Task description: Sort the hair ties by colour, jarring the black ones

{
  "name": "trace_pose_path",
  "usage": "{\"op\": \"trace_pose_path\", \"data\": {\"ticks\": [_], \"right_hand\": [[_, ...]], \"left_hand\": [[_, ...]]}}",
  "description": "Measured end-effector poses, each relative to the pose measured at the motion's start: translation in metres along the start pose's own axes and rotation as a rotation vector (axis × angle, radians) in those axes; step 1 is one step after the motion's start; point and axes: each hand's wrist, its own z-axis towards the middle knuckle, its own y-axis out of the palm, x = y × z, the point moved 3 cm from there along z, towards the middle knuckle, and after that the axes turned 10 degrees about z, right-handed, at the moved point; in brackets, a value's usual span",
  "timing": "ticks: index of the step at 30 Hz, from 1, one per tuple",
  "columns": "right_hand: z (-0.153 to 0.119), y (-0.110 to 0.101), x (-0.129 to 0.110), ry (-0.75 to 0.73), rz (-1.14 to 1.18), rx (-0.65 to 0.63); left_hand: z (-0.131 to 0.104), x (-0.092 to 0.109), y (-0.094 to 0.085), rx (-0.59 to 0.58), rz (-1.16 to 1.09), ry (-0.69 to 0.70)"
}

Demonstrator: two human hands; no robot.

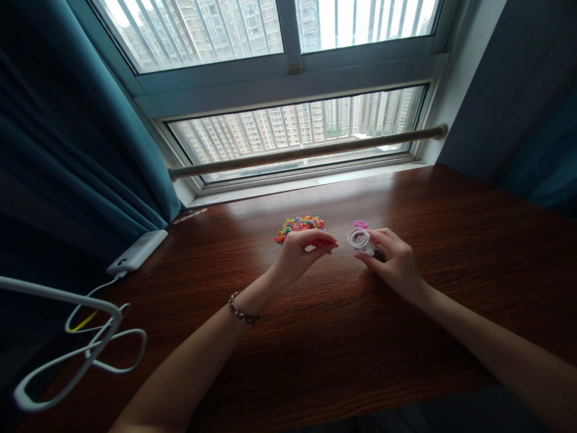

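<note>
A small clear jar (359, 239) is gripped in my right hand (394, 258), its open mouth tilted toward my left hand. My left hand (306, 249) hovers just left of the jar, thumb and fingertips pinched together; whatever they hold, if anything, is too small to make out. Behind my left hand lies a pile of small multicoloured pieces (301, 224) on the brown wooden table (279, 337). A pink ring-shaped lid (360, 224) rests on the table just beyond the jar.
A white power bank or adapter (137, 251) sits at the table's left edge, with white cables (97, 346) looping below it. Blue curtain (90, 132) hangs at the left. Beyond the table's far edge are a window and a horizontal rail (311, 150).
</note>
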Motion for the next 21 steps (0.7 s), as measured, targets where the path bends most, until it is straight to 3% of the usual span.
{"op": "trace_pose_path", "data": {"ticks": [4,9,16,21], "right_hand": [[0.010,-0.012,0.037,0.165,0.169,0.197],[0.019,-0.022,0.074,0.276,0.228,0.312],[0.030,-0.022,0.094,0.211,0.251,0.347],[0.027,-0.011,0.103,0.233,0.313,0.263]], "left_hand": [[0.002,-0.004,-0.006,0.132,-0.044,-0.059],[0.005,-0.024,-0.005,0.065,0.010,-0.081],[0.003,-0.054,0.002,-0.047,0.377,0.055],[-0.003,-0.060,0.008,-0.163,0.557,0.154]]}}
